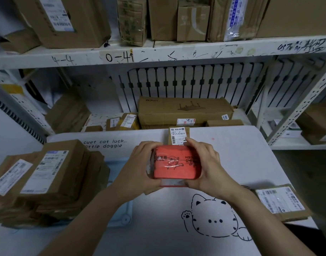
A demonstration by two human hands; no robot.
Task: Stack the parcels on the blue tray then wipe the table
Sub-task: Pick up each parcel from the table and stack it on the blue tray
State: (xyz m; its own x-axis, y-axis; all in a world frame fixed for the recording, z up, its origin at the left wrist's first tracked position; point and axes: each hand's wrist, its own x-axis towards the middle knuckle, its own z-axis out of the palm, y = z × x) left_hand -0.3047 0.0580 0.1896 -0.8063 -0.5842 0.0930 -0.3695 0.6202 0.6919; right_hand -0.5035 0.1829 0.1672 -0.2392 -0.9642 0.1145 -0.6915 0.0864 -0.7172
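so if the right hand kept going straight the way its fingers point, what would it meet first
Probably the small brown labelled parcel standing just beyond the red parcel that the right hand grips. Its fingertips look close to that label, though depth is unclear.

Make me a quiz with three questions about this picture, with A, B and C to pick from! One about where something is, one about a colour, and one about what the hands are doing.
1. The pile of brown parcels on the table rests on:
A. the cat drawing
B. the blue tray
C. a red cloth

2. What colour is the held parcel?
A. green
B. red
C. yellow

3. The held parcel is:
A. gripped by both hands
B. gripped by one hand
C. lying untouched

Answers:
1 B, blue shows beneath the pile's right edge.
2 B, its top is plainly red.
3 A, the left hand and the right hand curl round its sides.
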